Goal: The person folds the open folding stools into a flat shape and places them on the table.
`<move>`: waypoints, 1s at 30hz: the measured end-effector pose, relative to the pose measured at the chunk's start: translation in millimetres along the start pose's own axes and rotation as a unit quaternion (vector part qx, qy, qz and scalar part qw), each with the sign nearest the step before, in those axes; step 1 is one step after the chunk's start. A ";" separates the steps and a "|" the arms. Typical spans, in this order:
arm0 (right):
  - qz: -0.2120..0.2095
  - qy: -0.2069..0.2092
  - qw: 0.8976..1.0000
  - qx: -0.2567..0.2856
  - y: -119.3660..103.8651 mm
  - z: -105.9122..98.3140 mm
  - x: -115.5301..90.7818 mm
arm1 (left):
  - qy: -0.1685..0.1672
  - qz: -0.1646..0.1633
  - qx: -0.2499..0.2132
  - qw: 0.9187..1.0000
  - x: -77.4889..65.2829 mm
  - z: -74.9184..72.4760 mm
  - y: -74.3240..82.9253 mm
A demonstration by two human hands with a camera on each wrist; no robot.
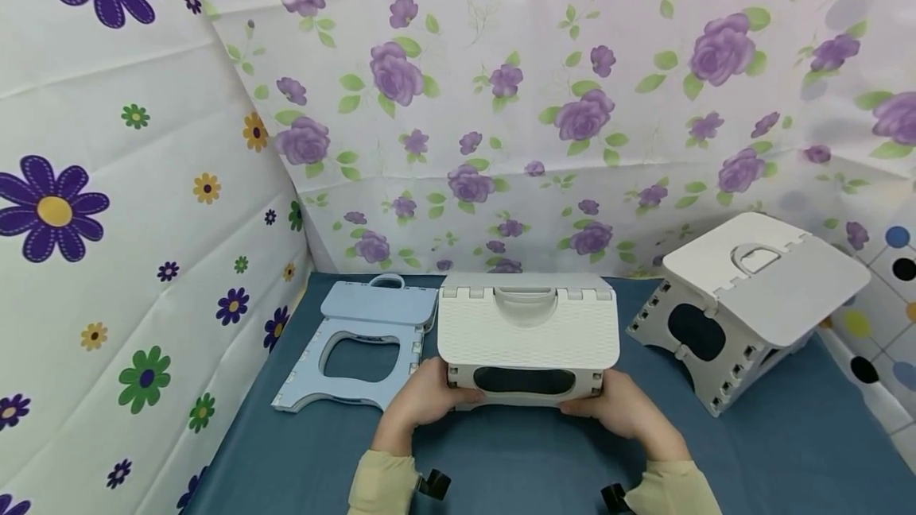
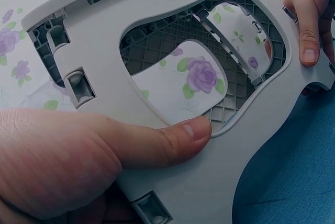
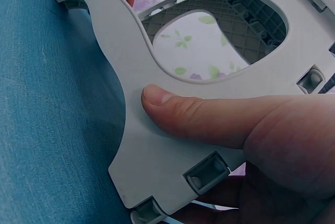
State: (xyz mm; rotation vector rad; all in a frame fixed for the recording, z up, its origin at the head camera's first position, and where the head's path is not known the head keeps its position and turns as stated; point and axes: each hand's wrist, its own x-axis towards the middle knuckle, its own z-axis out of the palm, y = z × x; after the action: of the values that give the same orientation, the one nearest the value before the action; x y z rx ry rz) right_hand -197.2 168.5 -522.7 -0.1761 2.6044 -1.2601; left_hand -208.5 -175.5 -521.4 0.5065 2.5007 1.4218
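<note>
A white folding step stool (image 1: 529,340) is at the middle of the table, its textured top creased along the hinge with a carry handle (image 1: 525,294) at the fold. My left hand (image 1: 424,397) grips its left leg end, thumb (image 2: 167,143) flat on the front panel (image 2: 267,109) beside the cut-out. At the other end my right hand (image 1: 621,404) grips the panel, thumb (image 3: 188,111) across its outer face. Fingers behind the panel are mostly hidden. Ribbed inner faces show through the cut-out in both wrist views. Whether the legs touch the table I cannot tell.
On the left a light blue folding stool (image 1: 379,304) lies folded flat. A white and grey stool (image 1: 780,276) stands unfolded on the right. Blue cloth (image 1: 522,467) covers the table, and flowered sheets (image 1: 444,38) hang behind and at the left.
</note>
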 end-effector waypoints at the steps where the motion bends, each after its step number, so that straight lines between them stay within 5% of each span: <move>1: -0.002 -0.002 1.000 0.000 0.1 0.3 -0.4 | 0.000 0.000 0.000 1.000 -0.1 0.1 0.0; 30: 0.003 -0.014 1.000 0.007 -0.6 1.6 1.3 | -0.012 0.001 0.001 1.000 -1.3 0.1 1.1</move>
State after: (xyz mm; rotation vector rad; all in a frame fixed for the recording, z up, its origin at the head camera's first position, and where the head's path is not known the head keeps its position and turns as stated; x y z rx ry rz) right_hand -198.0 166.7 -523.4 -0.1827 2.5705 -1.2643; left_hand -207.1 -175.4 -520.5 0.5239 2.4850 1.4050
